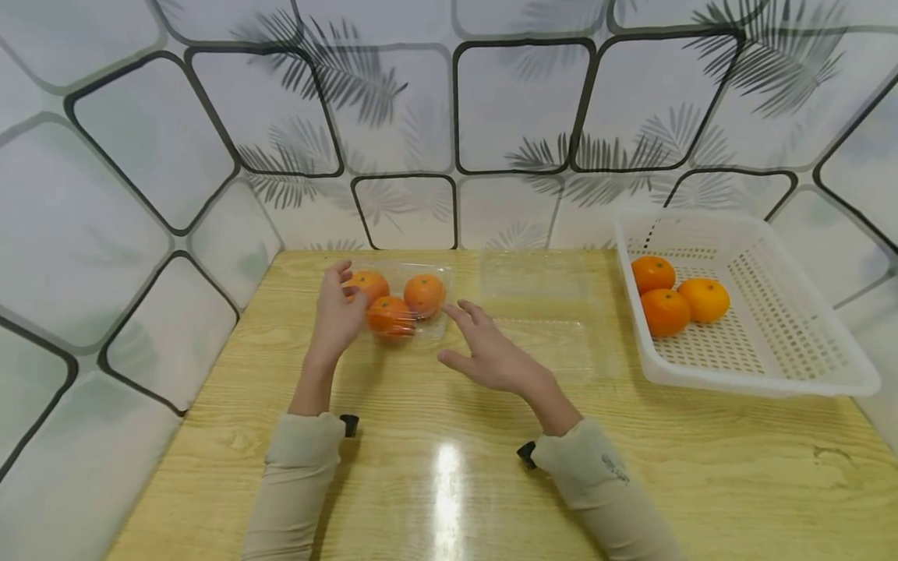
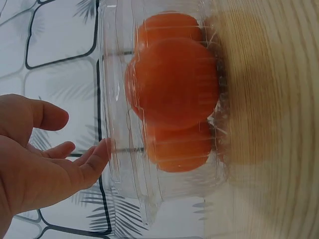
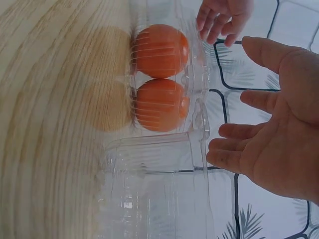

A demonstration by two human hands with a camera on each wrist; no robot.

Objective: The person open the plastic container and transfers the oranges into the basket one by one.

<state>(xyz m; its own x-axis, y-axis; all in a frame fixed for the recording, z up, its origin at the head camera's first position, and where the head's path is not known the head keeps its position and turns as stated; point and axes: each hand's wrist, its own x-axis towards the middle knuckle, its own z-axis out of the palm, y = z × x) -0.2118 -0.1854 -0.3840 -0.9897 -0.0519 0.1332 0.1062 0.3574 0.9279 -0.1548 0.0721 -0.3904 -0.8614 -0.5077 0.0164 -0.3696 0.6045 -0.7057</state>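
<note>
Three oranges (image 1: pixel 424 294) sit together in a transparent plastic box (image 1: pixel 440 330) at the back left of the table. My left hand (image 1: pixel 338 315) is at the box's left side, fingers loosely bent and palm towards the fruit. In the left wrist view its fingertips (image 2: pixel 106 145) come right at the rim of the box. To the right of the box my right hand (image 1: pixel 494 357) hovers with fingers spread and nothing in its grasp. The right wrist view shows those fingers (image 3: pixel 232 144) beside the box's upper edge, with two oranges (image 3: pixel 162 104) visible through the ribbed wall.
Another transparent plastic box (image 1: pixel 540 343) lies unfolded to the right of the first one. Farther right, a white perforated basket (image 1: pixel 765 383) holds three more oranges (image 1: pixel 704 301). A patterned wall covering (image 1: pixel 522 210) stands close behind the table (image 1: pixel 393 475).
</note>
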